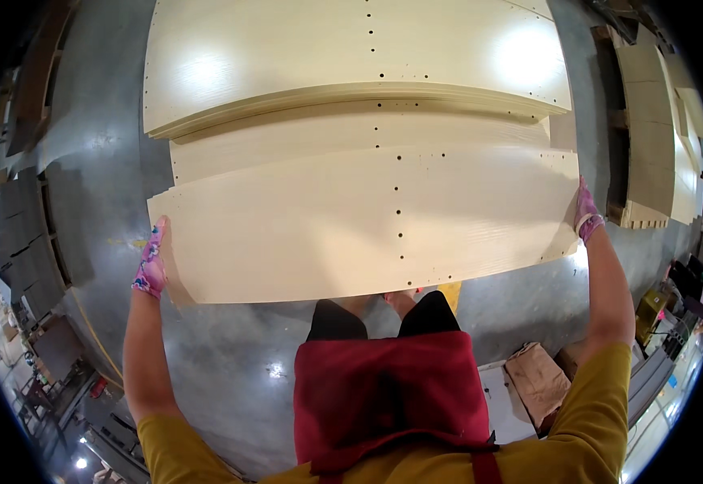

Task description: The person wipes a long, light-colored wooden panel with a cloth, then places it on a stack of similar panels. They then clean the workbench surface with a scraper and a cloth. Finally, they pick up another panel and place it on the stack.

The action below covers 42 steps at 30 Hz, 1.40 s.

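A long pale wood-look panel (303, 226) with a column of small dark holes lies crosswise before me, slightly tilted, its left end nearer to me than its right. My left hand (150, 264), in a pink floral glove, grips its left end, the thumb along the edge. At the right end my right hand (587, 214), in a similar glove, holds the short edge; its fingers are partly hidden. Under the far side of the held panel shows another pale panel (271, 152). I cannot tell whether the two touch.
Beyond lies a higher stack of matching drilled panels (279, 56). Boards on a pallet (650, 121) stand at the right, and grey stacked sheets (20, 242) at the left. Brown cardboard (538, 379) lies near my right side. The floor (230, 355) is grey concrete.
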{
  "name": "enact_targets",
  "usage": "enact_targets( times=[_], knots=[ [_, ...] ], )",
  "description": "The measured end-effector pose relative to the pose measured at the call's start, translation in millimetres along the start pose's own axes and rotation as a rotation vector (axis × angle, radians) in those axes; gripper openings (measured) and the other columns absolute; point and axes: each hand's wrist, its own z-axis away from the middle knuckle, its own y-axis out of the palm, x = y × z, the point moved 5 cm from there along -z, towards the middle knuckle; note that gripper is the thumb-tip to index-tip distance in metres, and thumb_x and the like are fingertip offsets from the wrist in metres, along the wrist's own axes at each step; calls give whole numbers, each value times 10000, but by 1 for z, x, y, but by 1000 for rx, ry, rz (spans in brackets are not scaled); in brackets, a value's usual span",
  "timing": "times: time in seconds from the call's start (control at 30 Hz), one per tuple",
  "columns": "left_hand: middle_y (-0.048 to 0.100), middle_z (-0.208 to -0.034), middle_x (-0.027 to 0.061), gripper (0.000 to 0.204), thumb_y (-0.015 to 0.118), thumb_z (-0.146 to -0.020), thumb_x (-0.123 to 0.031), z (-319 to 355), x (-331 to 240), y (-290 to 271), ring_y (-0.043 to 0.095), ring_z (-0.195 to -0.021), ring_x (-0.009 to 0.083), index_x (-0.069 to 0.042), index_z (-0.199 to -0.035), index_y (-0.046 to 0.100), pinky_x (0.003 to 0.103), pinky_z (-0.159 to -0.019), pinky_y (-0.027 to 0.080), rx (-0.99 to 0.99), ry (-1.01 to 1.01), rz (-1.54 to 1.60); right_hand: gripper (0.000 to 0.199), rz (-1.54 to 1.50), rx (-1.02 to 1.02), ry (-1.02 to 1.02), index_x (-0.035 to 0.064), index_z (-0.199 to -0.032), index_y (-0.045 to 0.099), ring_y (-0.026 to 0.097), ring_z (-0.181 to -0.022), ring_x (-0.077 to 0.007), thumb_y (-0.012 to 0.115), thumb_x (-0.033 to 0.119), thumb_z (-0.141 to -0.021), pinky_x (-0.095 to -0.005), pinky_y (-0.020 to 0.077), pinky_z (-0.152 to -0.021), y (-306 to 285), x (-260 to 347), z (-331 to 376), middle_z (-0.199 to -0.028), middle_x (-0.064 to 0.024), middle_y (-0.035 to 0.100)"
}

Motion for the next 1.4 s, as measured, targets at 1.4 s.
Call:
enact_targets(
  times=[1.4],
  knots=[
    [638, -1051, 35, 442, 457, -946, -466, -37, 21, -11, 647, -898, 162, -94, -1170, 536, 280, -686, 568, -475, 248, 516, 626, -47, -111, -161, 181, -1432, 331, 445, -1241, -200, 538, 421, -892, -377, 440, -961, 26, -5, 44, -1391, -24, 408]
  ],
)
